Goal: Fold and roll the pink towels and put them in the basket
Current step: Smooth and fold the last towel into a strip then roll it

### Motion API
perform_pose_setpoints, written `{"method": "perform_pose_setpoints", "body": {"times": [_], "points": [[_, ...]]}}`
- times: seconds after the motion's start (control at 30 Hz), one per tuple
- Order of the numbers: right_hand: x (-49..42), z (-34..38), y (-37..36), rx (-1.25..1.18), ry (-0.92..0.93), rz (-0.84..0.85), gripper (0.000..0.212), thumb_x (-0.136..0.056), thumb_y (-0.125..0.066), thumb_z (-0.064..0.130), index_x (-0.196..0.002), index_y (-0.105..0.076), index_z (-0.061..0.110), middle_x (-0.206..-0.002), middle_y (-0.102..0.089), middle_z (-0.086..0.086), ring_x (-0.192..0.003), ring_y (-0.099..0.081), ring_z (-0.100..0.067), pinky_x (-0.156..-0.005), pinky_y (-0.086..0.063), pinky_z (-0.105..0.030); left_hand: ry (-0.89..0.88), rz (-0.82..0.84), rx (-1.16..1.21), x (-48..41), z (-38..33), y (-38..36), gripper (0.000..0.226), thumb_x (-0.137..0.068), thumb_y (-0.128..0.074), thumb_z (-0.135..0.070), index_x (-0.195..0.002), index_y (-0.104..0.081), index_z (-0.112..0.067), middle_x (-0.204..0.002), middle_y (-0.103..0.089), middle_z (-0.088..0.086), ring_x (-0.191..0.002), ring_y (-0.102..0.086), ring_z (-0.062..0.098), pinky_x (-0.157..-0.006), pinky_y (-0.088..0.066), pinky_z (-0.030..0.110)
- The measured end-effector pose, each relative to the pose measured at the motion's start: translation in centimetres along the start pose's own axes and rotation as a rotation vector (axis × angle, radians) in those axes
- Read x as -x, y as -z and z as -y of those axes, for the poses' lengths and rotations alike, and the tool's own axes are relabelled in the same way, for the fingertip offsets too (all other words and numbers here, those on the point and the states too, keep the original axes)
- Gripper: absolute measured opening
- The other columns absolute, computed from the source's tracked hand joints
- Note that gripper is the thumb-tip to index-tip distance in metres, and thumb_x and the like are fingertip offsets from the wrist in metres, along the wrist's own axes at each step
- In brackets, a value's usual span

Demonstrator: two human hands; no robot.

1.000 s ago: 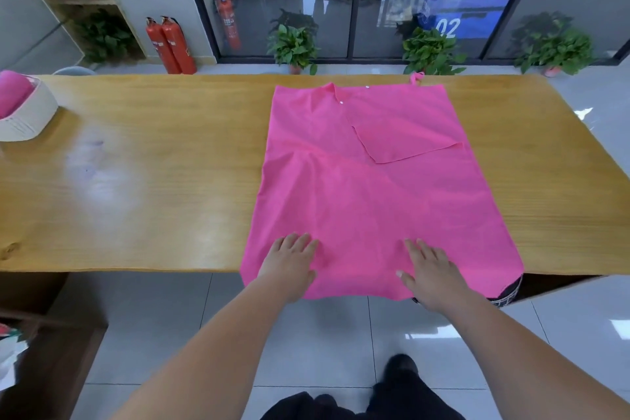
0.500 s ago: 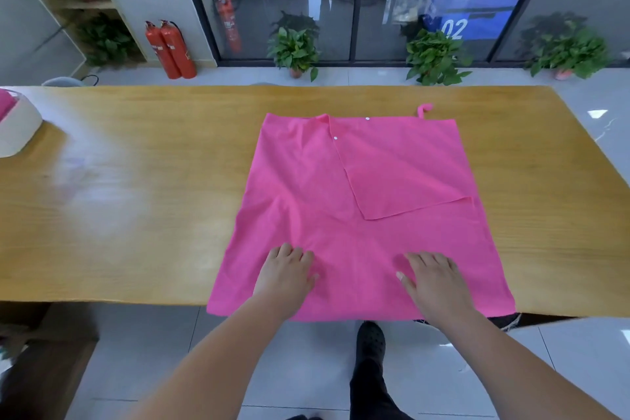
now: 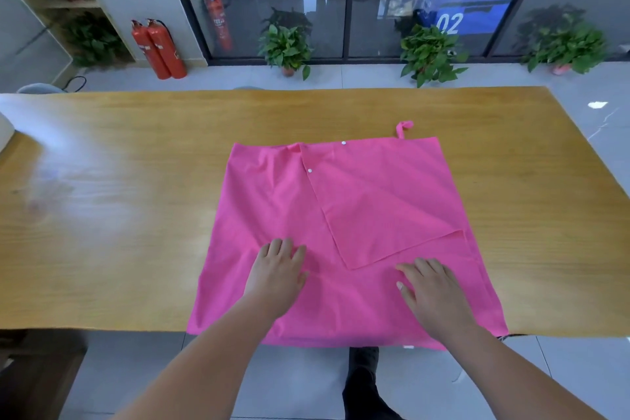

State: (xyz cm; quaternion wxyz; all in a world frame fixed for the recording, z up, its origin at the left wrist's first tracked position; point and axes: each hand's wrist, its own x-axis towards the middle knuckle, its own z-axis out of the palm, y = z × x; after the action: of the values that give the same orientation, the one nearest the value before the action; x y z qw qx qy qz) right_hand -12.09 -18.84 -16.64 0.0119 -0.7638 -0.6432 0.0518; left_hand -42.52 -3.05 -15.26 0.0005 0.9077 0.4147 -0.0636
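Wooden table (image 3: 102, 215) beneath pink towel (image 3: 375, 201), hem overhanging; left hand (image 3: 276, 278), right hand (image 3: 433, 293) flat, grips unclenched

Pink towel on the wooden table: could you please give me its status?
Left hand and right hand open, flat on pink cloth towel, near half. Towel spread on wooden table, corner flap folded in, not rolled. Near edge overhangs table.

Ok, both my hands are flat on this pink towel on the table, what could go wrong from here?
The pink towel overhangs the near edge of the table, so it may slide off if the left hand and right hand lift. The folded-over corner flap lies at a slant; rolling now would likely give a lopsided roll. The hanging loop sticks out at the far edge and could bunch inside.
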Motion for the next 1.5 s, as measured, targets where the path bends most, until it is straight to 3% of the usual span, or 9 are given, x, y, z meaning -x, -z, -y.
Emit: {"method": "perform_pose_setpoints", "body": {"times": [0.13,0.37,0.63,0.87,1.0,1.13,1.2,1.4,1.5], "points": [[-0.2,-0.2,-1.0,-0.007,-0.034,0.023,0.049,-0.098,-0.061,0.042,-0.143,-0.058,0.025,-0.142,-0.055,-0.001,-0.128,-0.053,-0.023,-0.106,-0.05,-0.045,-0.017,0.106,0.069,-0.8,-0.3,-1.0,0.071,-0.101,-0.051,-0.053,-0.161,-0.033,-0.019,-0.168,-0.028,0.012,-0.154,-0.027,0.039,-0.125,-0.027,0.051],[-1.3,-0.1,-0.5,0.043,0.008,-0.031,0.047,-0.09,-0.071,0.037,-0.133,-0.062,0.018,-0.113,-0.065,0.003,-0.098,-0.063,-0.022,-0.083,-0.054,-0.041,0.007,-0.001,0.045,-2.7,-0.6,0.2,0.051,-0.097,-0.054,-0.05,-0.137,-0.06,-0.019,-0.123,-0.06,0.002,-0.111,-0.058,0.028,-0.103,-0.049,0.044],[-5.6,-1.2,0.2,0.038,0.192,-0.056,0.028,-0.079,-0.084,0.043,-0.09,-0.063,0.028,-0.083,-0.055,0.009,-0.076,-0.058,-0.019,-0.065,-0.048,-0.036,-0.029,0.083,0.057,-5.3,-1.2,-0.1,0.061,-0.095,-0.064,-0.048,-0.147,-0.056,-0.018,-0.157,-0.047,0.009,-0.143,-0.047,0.033,-0.117,-0.041,0.048],[-9.7,-2.8,1.7,-0.148,0.334,0.147,0.012,-0.095,-0.064,0.045,-0.091,-0.061,0.034,-0.09,-0.043,0.015,-0.087,-0.049,-0.013,-0.072,-0.043,-0.032,-0.009,0.083,0.061,-8.6,-1.6,1.4,0.061,-0.104,-0.048,-0.042,-0.16,-0.035,-0.02,-0.172,-0.014,0.017,-0.156,-0.023,0.037,-0.128,-0.023,0.048],[-14.0,-4.6,3.8,-0.373,0.124,0.073,0.01,-0.097,-0.065,0.038,-0.091,-0.06,0.031,-0.088,-0.056,0.016,-0.083,-0.055,-0.009,-0.069,-0.046,-0.034,0.06,-0.041,0.121,-10.7,-1.6,2.7,0.062,-0.102,-0.051,-0.028,-0.16,-0.033,-0.018,-0.172,-0.01,0.018,-0.156,-0.024,0.036,-0.126,-0.027,0.048],[-20.2,-9.9,5.3,-0.704,-0.633,-0.234,0.015,-0.102,-0.062,0.026,-0.104,-0.067,0.011,-0.092,-0.073,-0.012,-0.087,-0.067,-0.033,-0.076,-0.047,-0.038,0.073,-0.127,0.166,-13.5,-1.8,4.1,0.072,-0.097,-0.05,-0.015,-0.164,-0.024,-0.02,-0.174,-0.002,0.012,-0.16,-0.01,0.032,-0.129,-0.019,0.046],[-22.2,-13.0,5.3,-0.725,-0.848,-0.159,0.024,-0.103,-0.057,0.027,-0.109,-0.068,0.006,-0.101,-0.073,-0.022,-0.098,-0.069,-0.041,-0.08,-0.048,-0.04,0.06,-0.107,0.166,-15.0,-2.0,4.3,0.074,-0.095,-0.052,-0.014,-0.164,-0.025,-0.021,-0.174,-0.004,0.012,-0.16,-0.01,0.032,-0.129,-0.019,0.047],[-24.7,-14.9,4.6,-0.906,-0.709,-0.045,0.04,-0.097,-0.069,0.027,-0.135,-0.055,0.029,-0.111,-0.07,-0.002,-0.092,-0.069,-0.029,-0.081,-0.052,-0.038,0.029,0.091,0.16,-18.9,-3.3,3.7,0.068,-0.1,-0.048,-0.022,-0.164,-0.025,-0.022,-0.175,0.002,0.008,-0.161,-0.001,0.029,-0.13,-0.012,0.045],[-27.0,-15.3,4.8,-0.911,-0.556,-0.053,0.039,-0.093,-0.074,0.017,-0.127,-0.071,0.036,-0.115,-0.073,0.002,-0.094,-0.069,-0.019,-0.089,-0.056,-0.038,0.039,0.157,0.163,-20.7,-4.0,3.6,0.068,-0.103,-0.047,-0.029,-0.165,-0.02,-0.024,-0.175,0.007,0.005,-0.161,0.005,0.026,-0.131,-0.006,0.042]]}}
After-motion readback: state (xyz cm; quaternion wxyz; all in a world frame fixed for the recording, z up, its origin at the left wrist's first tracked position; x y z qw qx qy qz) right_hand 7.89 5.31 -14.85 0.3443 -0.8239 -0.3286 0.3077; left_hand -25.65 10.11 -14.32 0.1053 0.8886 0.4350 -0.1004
